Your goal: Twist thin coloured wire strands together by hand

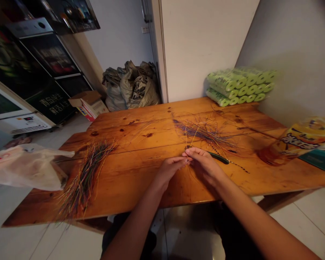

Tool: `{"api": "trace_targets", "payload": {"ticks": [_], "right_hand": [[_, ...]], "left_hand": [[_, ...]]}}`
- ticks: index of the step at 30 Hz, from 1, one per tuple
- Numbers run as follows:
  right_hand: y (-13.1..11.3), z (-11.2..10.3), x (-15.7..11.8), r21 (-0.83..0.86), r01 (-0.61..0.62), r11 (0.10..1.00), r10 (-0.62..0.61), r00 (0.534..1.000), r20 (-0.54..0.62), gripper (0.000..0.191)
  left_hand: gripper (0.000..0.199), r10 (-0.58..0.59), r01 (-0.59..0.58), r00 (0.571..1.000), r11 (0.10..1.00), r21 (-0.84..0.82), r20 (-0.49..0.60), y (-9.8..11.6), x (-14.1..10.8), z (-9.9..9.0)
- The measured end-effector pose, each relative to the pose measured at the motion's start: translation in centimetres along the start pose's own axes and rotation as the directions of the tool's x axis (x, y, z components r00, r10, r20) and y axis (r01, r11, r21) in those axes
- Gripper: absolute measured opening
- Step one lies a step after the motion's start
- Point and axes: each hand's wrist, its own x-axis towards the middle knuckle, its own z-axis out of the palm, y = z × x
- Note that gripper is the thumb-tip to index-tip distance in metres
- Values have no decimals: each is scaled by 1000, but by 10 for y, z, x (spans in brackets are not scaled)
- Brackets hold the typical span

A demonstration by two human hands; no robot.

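Close together above the near middle of the wooden table, my left hand (174, 168) and my right hand (204, 161) both pinch a few thin yellowish wires (189, 139). The wire ends fan out above the fingertips and trail below them; a tiny dark spot shows where the fingers meet. Just beyond my right hand lies a tool with a dark green handle (219, 157), partly hidden by the hand. A dark-and-light beaded strand (239, 167) lies beside it. Behind my hands spreads a loose heap of blue and yellowish wires (203, 130).
A bundle of multicoloured wires (88, 177) overhangs the front left of the wooden table (141, 159), near a white plastic bag (29, 168). A large drink bottle (295, 142) and a teal case (321, 159) stand right. Green packaged rolls (239, 86) sit against the back wall.
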Motion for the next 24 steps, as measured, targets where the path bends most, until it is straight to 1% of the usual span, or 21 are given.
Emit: {"api": "trace_targets", "payload": {"ticks": [4, 9, 12, 13, 14, 15, 16, 17, 19, 20, 21, 22, 23, 24], "right_hand": [[4, 2, -1, -23, 35, 999, -35, 999, -7, 13], [10, 2, 0, -84, -9, 996, 11, 1000, 19, 16], [13, 0, 3, -101, 1, 995, -4, 1000, -25, 15], [12, 0, 3, -96, 2, 995, -7, 999, -50, 15], [12, -1, 4, -90, -2, 996, -5, 997, -78, 14], [11, -2, 5, -85, -12, 996, 3, 995, -103, 15], [9, -4, 5, -83, -24, 996, 14, 993, -121, 15], [8, -5, 5, -82, -35, 996, 24, 991, -129, 15], [6, -7, 4, -89, -42, 995, 31, 993, -113, 17], [5, -8, 3, -95, -40, 995, 30, 994, -106, 18], [4, -9, 2, -103, -39, 994, 28, 994, -108, 19], [3, -9, 2, -111, -40, 993, 28, 993, -116, 20], [3, -9, 1, -115, -44, 992, 29, 992, -126, 20], [3, -8, 1, -112, -45, 993, 30, 990, -136, 20]], "left_hand": [[19, 40, -40, 999, 999, -8, -18, 0, 2, -2], [17, 84, -79, 993, 995, 56, -81, -3, 5, -6], [20, 124, -103, 985, 981, 167, -121, -5, 7, -17], [22, 161, -123, 975, 965, 231, -155, -4, 8, -25], [24, 210, -137, 957, 935, 328, -200, -4, 9, -35], [26, 274, -140, 927, 886, 442, -255, -3, 10, -47], [27, 349, -95, 882, 790, 605, -317, -1, 11, -62], [27, 416, 5, 839, 639, 769, -351, 2, 11, -78], [25, 457, 94, 804, 535, 840, -381, 9, 9, -112], [25, 473, 116, 799, 484, 867, -372, 13, 8, -128], [25, 484, 125, 804, 429, 895, -344, 17, 6, -142], [25, 483, 120, 822, 372, 920, -302, 22, 5, -154], [24, 471, 102, 850, 293, 951, -236, 26, 3, -163], [23, 437, 63, 890, 167, 984, -131, 31, 3, -171]]}}
